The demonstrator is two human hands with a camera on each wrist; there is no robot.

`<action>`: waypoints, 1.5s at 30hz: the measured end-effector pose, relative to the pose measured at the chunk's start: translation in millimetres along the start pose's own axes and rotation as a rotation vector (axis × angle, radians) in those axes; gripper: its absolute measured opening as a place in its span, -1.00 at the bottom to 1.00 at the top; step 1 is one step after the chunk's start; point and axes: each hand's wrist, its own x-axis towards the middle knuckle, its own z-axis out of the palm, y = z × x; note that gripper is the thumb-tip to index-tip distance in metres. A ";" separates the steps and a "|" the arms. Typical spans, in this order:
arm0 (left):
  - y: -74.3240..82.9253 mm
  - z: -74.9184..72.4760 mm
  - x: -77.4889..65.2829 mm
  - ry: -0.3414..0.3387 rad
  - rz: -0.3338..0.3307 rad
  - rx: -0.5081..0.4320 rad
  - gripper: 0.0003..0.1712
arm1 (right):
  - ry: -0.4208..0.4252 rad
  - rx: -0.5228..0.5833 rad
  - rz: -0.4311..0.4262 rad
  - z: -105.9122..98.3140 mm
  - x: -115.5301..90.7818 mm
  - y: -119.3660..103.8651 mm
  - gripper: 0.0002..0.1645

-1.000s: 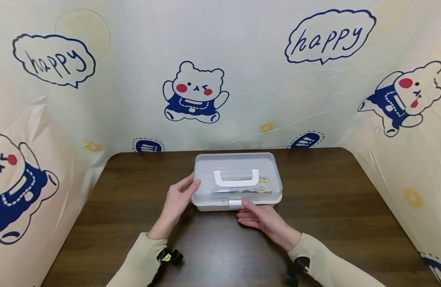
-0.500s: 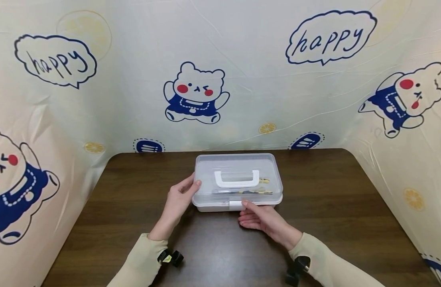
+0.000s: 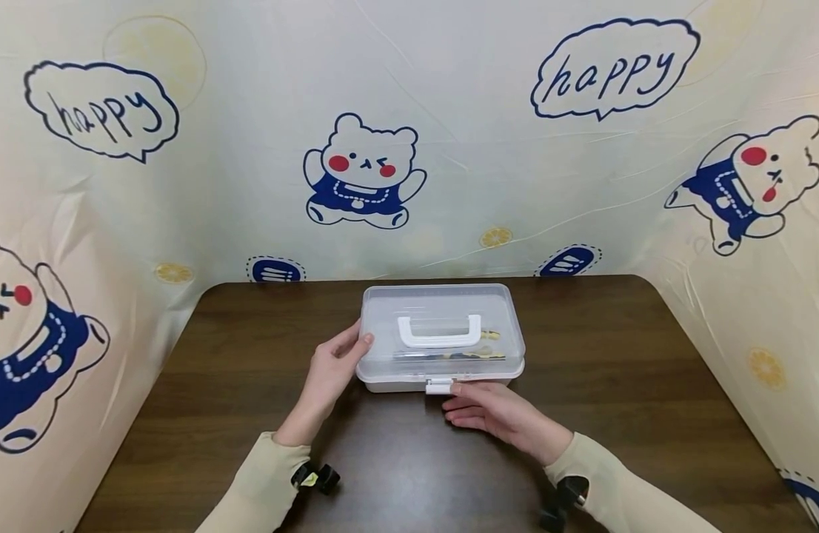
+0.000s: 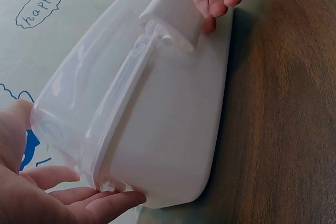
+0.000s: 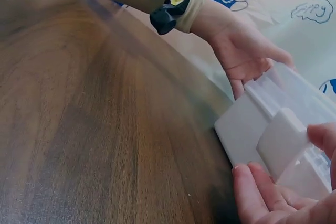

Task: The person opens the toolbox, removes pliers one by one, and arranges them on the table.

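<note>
Left hand [image 3: 328, 371] clamped on end of box [image 4: 168, 121]; right hand [image 3: 499, 414] pinches latch [image 3: 438, 387], tilted outward. Step seems unlatching; next move probably calls for steady box, lid [image 3: 443, 302] lifted.

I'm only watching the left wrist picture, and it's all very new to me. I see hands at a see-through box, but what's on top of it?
Observer: From the head view, a white handle sits on the clear lid.

Visitor: Oh, like a little toolbox! Is anything inside?

Observer: Something yellow shows through the lid near the handle in the head view; it's too small for me to say what it is.

Visitor: And what is the person wearing on that left arm?

Observer: In the head view, a black device sits at the cuff of the pale sleeve, behind the left hand.
</note>
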 end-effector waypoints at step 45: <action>-18.7 -22.6 -5.9 -0.282 0.104 -0.005 -0.04 | 0.298 -0.996 -0.291 -71.7 -51.3 -22.8 -0.63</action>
